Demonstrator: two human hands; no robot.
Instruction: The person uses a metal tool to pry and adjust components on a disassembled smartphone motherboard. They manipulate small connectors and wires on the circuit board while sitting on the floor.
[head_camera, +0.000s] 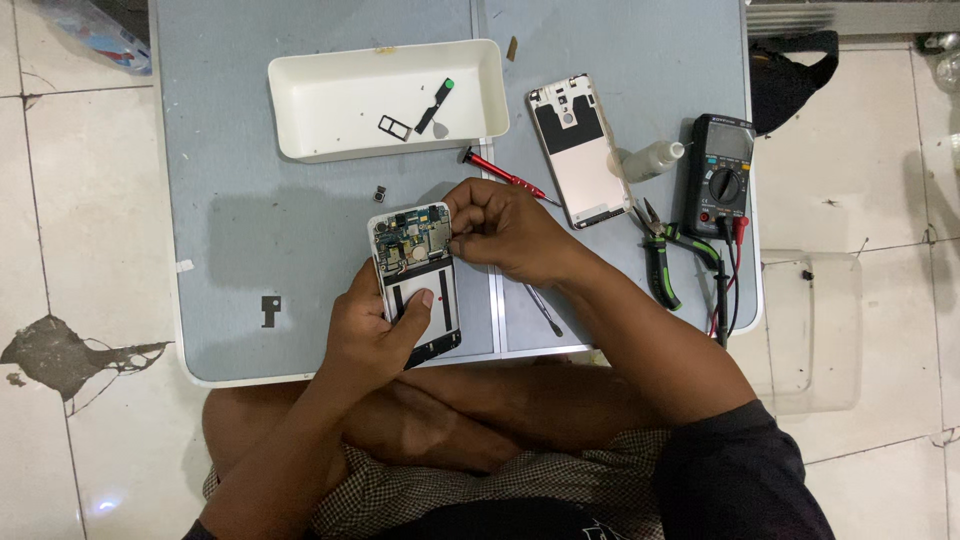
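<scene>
I see my left hand (372, 335) wrapped around the lower half of the opened smartphone with its back removed and green circuit board exposed (415, 280), thumb lying across the bare white battery bay. The phone sits near the middle of the grey-blue tabletop (250, 240), close to the near edge, held slightly above or on it; I cannot tell which. My right hand (505, 232) has its fingers bunched together, pinching at the right side of the circuit board at the phone's far end; whatever small part they grip is hidden.

Far from the phone lies a shallow white rectangular plastic tray (330, 95) holding a black card-slot frame (393, 126) and a black flex strip with a green tip (435, 104). Just beside my right hand, on its far side, a red-handled slim screwdriver (500, 173) rests on the table. To the right lies the pale gold metal back cover (578, 150), then a small translucent white bottle (652, 160), green-and-black handled pliers (660, 255) and a black digital multimeter with a round dial (722, 175). A tiny black component (380, 192) sits just far of the phone.
</scene>
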